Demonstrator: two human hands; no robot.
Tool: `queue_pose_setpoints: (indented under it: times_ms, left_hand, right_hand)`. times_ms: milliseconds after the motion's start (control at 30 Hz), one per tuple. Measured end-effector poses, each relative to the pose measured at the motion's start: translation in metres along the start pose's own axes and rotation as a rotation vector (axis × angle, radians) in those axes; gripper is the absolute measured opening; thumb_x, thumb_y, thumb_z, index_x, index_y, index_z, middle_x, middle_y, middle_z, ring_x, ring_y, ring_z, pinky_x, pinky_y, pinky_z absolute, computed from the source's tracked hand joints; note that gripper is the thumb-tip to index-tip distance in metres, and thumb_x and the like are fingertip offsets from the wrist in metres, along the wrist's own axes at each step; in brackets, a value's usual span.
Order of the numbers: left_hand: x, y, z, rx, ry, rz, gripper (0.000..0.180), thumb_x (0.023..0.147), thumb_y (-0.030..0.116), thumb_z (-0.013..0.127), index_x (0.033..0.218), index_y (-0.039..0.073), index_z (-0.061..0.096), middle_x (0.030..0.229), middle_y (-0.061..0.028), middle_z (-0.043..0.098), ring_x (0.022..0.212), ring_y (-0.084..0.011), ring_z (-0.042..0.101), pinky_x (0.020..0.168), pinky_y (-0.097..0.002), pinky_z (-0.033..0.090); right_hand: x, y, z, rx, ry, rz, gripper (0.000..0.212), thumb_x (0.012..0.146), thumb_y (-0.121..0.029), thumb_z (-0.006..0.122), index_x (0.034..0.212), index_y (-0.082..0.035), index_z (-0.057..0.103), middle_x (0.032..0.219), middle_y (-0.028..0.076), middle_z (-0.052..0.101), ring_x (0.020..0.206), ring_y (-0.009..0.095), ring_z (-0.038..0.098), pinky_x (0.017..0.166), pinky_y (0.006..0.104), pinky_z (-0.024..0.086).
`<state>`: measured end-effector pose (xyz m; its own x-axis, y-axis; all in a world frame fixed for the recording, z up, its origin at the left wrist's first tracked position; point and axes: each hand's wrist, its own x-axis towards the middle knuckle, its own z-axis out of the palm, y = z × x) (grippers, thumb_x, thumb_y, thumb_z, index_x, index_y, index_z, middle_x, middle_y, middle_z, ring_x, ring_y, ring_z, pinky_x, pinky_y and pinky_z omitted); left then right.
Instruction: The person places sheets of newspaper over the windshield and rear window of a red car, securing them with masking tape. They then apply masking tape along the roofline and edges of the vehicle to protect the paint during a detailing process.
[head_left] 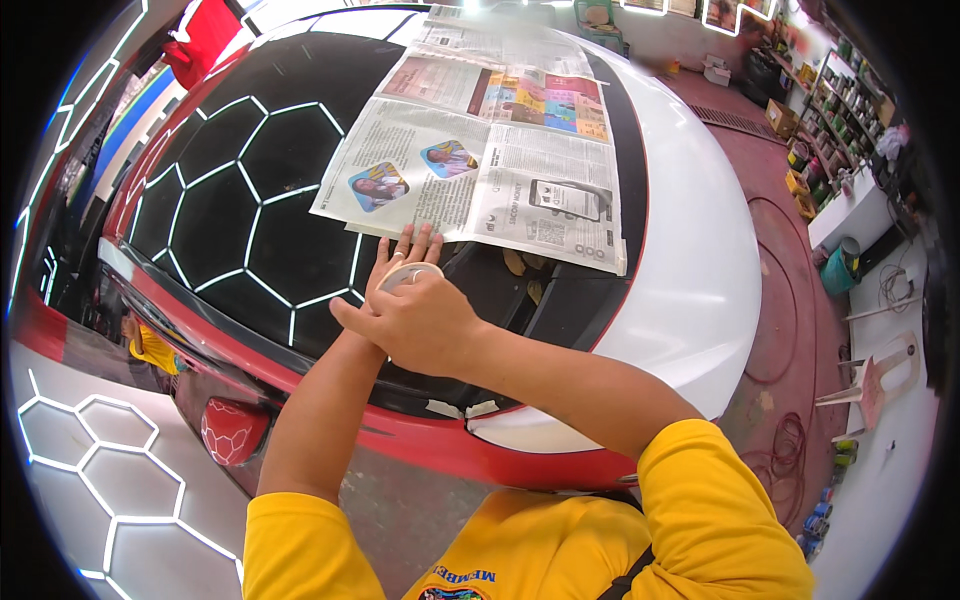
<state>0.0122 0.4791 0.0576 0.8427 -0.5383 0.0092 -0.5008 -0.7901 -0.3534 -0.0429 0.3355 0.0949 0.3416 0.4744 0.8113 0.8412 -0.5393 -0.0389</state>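
Several printed newspaper sheets (450,120) lie over the dark windshield (270,170) of a red and white car. My left hand (412,245) rests on the paper's near edge, fingers stretched flat, a ring on one of them. Crossing over it, my right hand (425,320) is closed round a roll of pale masking tape (408,276). The roll hides part of the left hand. Whether a strip runs from the roll to the paper cannot be made out. Beyond the near paper edge, dry leaves (534,290) lie in the dark trough below the glass.
The white hood (690,230) curves away to the right. A red side mirror (233,430) sticks out at lower left. Right of the car, a hose (785,450) lies on the reddish floor, near a plastic chair (875,390). Shelves of cans (840,110) stand at far right.
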Motion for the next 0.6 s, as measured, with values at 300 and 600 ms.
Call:
queue_pose_setpoints:
  times_ms: [300, 600]
  left_hand:
    - [-0.001, -0.028, -0.018, -0.027, -0.182, -0.207, 0.106, 0.101, 0.085, 0.037, 0.175, 0.011, 0.023, 0.182, -0.0112, 0.021, 0.169, -0.0258, 0.015, 0.136, -0.0541, 0.008]
    - [0.0, 0.004, -0.054, -0.07, -0.299, -0.421, 0.106, 0.1, 0.087, 0.037, 0.174, 0.012, 0.028, 0.18, -0.0238, 0.019, 0.169, -0.0393, 0.012, 0.133, -0.0634, 0.01]
  right_hand:
    - [-0.155, -0.061, -0.136, 0.218, -0.223, 0.409, 0.052, 0.082, -0.005, 0.074, 0.134, -0.014, 0.074, 0.073, 0.001, 0.06, 0.077, 0.02, 0.073, 0.062, 0.032, 0.057]
    - [-0.389, -0.139, -0.301, 0.054, 0.032, 1.519, 0.042, 0.105, -0.014, 0.067, 0.145, -0.005, 0.061, 0.076, 0.004, 0.059, 0.064, 0.016, 0.056, 0.063, 0.0327, 0.047]
